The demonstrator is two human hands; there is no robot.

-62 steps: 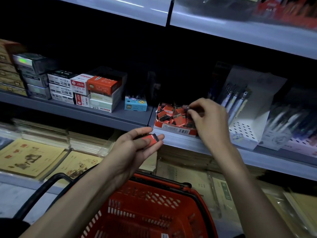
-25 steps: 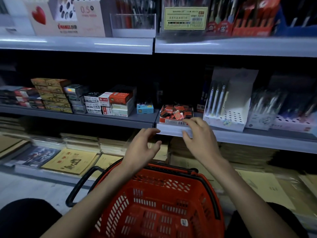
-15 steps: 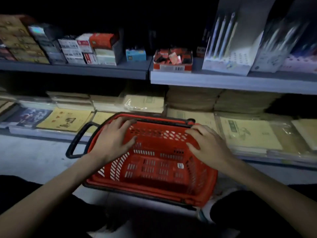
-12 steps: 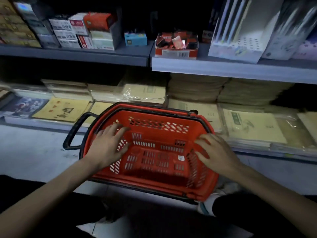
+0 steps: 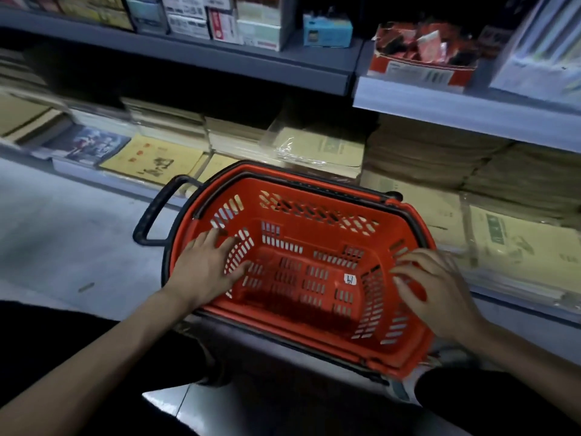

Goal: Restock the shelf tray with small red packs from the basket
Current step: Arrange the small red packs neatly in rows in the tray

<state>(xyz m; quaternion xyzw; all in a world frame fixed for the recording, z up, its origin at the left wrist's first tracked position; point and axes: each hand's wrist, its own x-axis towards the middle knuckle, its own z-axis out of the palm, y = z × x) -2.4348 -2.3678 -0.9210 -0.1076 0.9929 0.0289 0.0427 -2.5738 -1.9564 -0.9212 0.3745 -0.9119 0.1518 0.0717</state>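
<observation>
Both hands are down at the basket (image 5: pixel 317 229) now, and neither has anything in it. The left hand (image 5: pixel 204 272) is inside the left end, fingers spread and fairly straight over the slotted wall. The right hand (image 5: pixel 440 294) hovers over the right rim, fingers loosely curled, gripping nothing.

The basket sits on the floor (image 5: pixel 78 234), its long axis running left to right, with its black handle (image 5: pixel 151 215) folded out to the left. No red pack shows inside, only a white sticker (image 5: pixel 349 279) on the inner wall. The near part of the bottom is dark, so I can't rule one out.

The tray (image 5: pixel 418 69) is up on the shelf (image 5: pixel 456 105), far and to the right, heaped with red packs (image 5: pixel 408 39). It's clearly closer to the right hand.

A blue box (image 5: pixel 327 29) sits just left of the tray, and stacked notebooks (image 5: pixel 320 149) fill the lower shelf behind the basket. Nothing blocks the reach upward. My read is that the basket looks emptied and the job is close to finished.
</observation>
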